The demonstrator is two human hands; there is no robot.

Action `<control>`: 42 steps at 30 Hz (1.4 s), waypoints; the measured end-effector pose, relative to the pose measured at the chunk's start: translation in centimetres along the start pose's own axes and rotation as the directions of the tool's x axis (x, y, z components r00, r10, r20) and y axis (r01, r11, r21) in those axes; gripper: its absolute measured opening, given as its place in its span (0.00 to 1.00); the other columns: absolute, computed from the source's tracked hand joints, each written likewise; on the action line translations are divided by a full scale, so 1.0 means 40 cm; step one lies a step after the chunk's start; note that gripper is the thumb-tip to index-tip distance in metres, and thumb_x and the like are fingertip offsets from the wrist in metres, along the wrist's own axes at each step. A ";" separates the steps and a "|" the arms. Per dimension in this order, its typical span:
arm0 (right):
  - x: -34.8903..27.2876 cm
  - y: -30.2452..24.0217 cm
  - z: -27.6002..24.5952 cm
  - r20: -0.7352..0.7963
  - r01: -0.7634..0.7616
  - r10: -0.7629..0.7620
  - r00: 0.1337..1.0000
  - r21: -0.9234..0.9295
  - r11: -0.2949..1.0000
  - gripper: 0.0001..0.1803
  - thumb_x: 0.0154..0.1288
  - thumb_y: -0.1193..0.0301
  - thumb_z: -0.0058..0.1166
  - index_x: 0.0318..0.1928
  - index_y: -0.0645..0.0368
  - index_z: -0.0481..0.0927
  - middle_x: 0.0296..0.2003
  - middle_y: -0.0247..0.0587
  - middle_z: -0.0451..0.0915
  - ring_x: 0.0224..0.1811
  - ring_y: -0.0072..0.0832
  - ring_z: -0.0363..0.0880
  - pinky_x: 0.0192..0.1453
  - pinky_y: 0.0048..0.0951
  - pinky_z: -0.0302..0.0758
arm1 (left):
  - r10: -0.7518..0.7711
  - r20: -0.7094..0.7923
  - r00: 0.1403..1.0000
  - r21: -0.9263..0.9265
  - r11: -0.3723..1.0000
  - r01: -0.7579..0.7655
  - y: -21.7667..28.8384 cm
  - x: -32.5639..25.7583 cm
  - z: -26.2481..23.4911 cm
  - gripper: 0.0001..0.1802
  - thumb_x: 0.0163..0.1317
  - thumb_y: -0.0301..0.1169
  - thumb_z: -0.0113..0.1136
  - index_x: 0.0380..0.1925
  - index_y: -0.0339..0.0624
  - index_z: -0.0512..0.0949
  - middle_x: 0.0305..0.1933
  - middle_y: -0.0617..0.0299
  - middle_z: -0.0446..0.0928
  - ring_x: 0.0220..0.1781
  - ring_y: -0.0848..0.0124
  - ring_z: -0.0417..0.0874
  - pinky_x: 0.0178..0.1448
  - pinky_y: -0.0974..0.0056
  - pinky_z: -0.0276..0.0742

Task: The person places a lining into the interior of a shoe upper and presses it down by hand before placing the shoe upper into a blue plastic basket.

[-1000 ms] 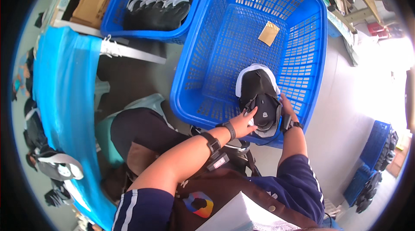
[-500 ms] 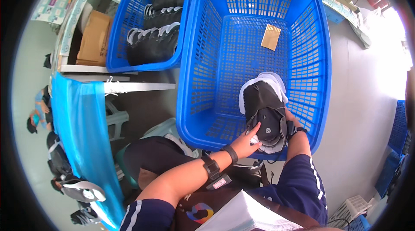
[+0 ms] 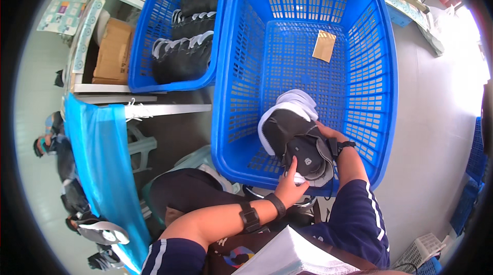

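A bundle of black shoe uppers with white edging is held over the near side of a large blue plastic basket. My left hand grips its near end, the thumb lying up along the dark fabric. On the far right side, my right hand is wrapped round the bundle, partly hidden behind it. The layered white edges fan out toward the basket's inside. A small brown piece of cardboard lies on the basket floor.
A second blue basket at the upper left holds several rows of black uppers with white edges. Beside it stand a cardboard box and a table frame with blue sheeting. Shoes lie at the lower left. A white crate sits lower right.
The bundle has swung to the left, its white-edged far end now angled toward the basket's left wall. Both hands still hold it, and the right hand has moved slightly left with it.
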State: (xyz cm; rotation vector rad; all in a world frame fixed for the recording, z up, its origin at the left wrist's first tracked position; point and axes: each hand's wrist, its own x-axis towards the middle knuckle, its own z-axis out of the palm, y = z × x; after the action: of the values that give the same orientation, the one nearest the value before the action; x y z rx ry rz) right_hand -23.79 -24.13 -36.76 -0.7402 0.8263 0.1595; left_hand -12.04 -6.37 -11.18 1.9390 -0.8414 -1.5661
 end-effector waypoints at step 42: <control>0.130 -0.044 0.074 -0.021 0.161 -0.162 0.987 -0.038 0.986 0.32 0.61 0.49 0.39 0.58 0.58 0.61 0.56 0.41 0.64 0.57 0.31 0.61 0.60 0.28 0.56 | -0.216 -0.014 0.976 -0.325 0.924 0.200 0.108 0.011 -0.164 0.42 0.58 0.29 0.53 0.62 0.34 0.35 0.52 0.55 0.64 0.51 0.73 0.66 0.56 0.72 0.61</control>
State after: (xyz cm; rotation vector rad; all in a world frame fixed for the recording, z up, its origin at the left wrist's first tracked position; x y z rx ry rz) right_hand -17.72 -24.27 -38.22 -0.8410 0.7841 0.0205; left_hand -6.21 -9.62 -7.00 1.8621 -0.3367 -1.6492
